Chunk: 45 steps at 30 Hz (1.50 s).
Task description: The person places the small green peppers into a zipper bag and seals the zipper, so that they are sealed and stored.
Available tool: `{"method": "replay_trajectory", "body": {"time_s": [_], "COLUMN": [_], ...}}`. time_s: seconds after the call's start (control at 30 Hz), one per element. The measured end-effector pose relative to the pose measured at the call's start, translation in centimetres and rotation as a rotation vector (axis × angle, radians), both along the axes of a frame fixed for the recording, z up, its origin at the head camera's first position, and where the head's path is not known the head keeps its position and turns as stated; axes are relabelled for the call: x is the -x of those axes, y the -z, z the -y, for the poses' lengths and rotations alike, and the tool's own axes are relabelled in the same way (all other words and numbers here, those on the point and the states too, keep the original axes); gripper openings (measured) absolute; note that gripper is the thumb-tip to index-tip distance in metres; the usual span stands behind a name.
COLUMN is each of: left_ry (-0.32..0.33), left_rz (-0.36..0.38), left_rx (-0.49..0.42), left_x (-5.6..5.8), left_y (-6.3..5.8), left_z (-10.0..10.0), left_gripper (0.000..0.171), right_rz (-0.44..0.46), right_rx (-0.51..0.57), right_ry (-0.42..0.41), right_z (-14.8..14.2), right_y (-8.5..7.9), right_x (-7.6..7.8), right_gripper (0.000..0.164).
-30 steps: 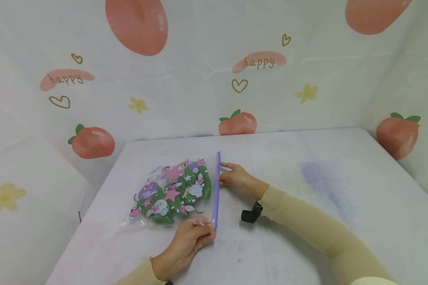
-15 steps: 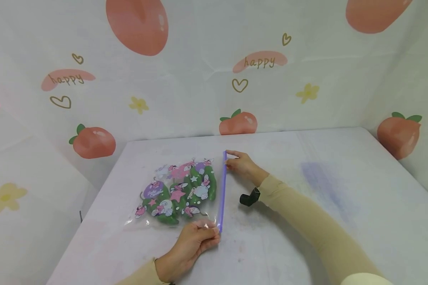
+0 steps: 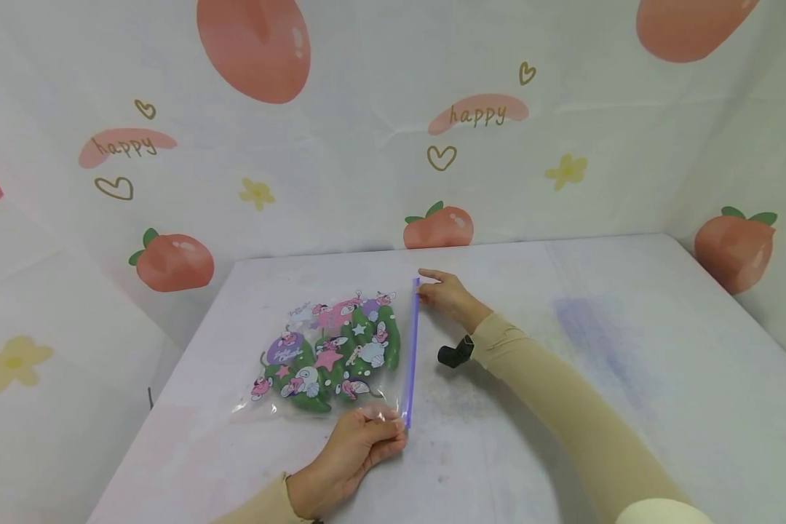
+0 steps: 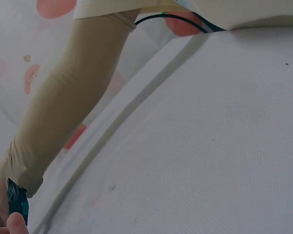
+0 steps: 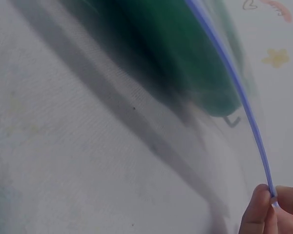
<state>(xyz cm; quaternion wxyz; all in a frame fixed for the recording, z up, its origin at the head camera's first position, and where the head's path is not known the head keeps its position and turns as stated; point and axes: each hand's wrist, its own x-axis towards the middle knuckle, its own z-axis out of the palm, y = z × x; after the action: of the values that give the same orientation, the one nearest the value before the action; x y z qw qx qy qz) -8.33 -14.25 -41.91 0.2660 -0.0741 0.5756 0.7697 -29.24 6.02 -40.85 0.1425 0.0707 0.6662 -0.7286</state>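
Note:
A clear zip bag (image 3: 330,349) printed with pink and purple cartoon figures lies on the table, with several green peppers (image 3: 388,349) inside. Its purple zip strip (image 3: 413,349) runs along the right edge. My left hand (image 3: 354,455) pinches the near corner of the bag, at the strip's lower end. At the far end, my right hand (image 3: 450,297) pinches the strip between thumb and fingers, its index finger stretched out past it. In the right wrist view, the fingertips (image 5: 261,200) grip the end of the purple strip, and a green pepper shows blurred through the plastic.
The white table (image 3: 530,437) carries a faint purple smudge (image 3: 589,335) to the right. A black wrist camera (image 3: 456,352) hangs under the right wrist. Behind stands a white cloth backdrop (image 3: 354,145) printed with peaches, flowers and hearts.
The right hand has slid along the strip away from the body to its far end. The bag and the left hand have shifted slightly to the right.

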Motion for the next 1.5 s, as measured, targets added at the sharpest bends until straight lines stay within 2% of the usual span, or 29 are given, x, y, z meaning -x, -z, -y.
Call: {"method": "replay_trajectory", "body": {"time_s": [0.2, 0.37, 0.47, 0.6, 0.73, 0.8, 0.87, 0.97, 1.1, 1.2, 1.33, 1.5], "left_ry": [-0.002, 0.066, 0.138, 0.265, 0.436, 0.5, 0.525, 0.497, 0.419, 0.361, 0.263, 0.156], "left_rz": [0.01, 0.05, 0.084, 0.143, 0.174, 0.143, 0.084, -0.066, -0.272, -0.398, -0.533, -0.617], "left_rx": [-0.004, -0.092, -0.174, -0.227, -0.177, -0.135, -0.108, -0.053, 0.057, 0.114, 0.163, 0.22], "left_x": [0.1, 0.3, 0.6, 0.6, 0.3, 0.1, 0.1, 0.5, 1.6, 2.3, 3.0, 3.8], "left_y": [-0.3, -1.0, -1.4, -2.1, -2.9, -3.6, -4.6, -6.5, -9.5, -11.2, -12.3, -12.6], "left_z": [0.0, 0.4, 0.9, 1.6, 2.2, 2.5, 2.9, 4.0, 5.9, 7.4, 9.1, 10.0], "left_gripper": [0.012, 0.014, 0.015, 0.031, 0.048, 0.051, 0.053, 0.055, 0.053, 0.052, 0.052, 0.054], "right_rz": [-0.001, 0.059, 0.108, 0.079, 0.004, -0.021, -0.039, -0.06, -0.079, -0.092, -0.114, -0.152], "right_rx": [-0.026, -0.055, -0.029, -0.037, -0.107, -0.124, -0.129, -0.128, -0.143, -0.164, -0.177, -0.133], "right_ry": [-0.011, -0.059, -0.106, -0.146, -0.147, -0.145, -0.142, -0.139, -0.137, -0.135, -0.132, -0.141], "right_z": [0.2, 0.3, 0.3, 0.0, -0.8, -1.3, -1.8, -2.7, -4.0, -5.0, -6.5, -8.7], "right_y": [0.0, 0.1, -0.1, -0.6, -1.1, -1.3, -1.5, -1.7, -2.0, -2.1, -2.2, -2.6], "right_x": [-0.2, -1.3, -2.2, -3.4, -3.9, -4.0, -4.1, -4.0, -4.1, -4.2, -4.2, -4.6], "right_gripper": [0.054, 0.057, 0.063, 0.07, 0.072, 0.072, 0.071, 0.071, 0.07, 0.069, 0.068, 0.07]}}
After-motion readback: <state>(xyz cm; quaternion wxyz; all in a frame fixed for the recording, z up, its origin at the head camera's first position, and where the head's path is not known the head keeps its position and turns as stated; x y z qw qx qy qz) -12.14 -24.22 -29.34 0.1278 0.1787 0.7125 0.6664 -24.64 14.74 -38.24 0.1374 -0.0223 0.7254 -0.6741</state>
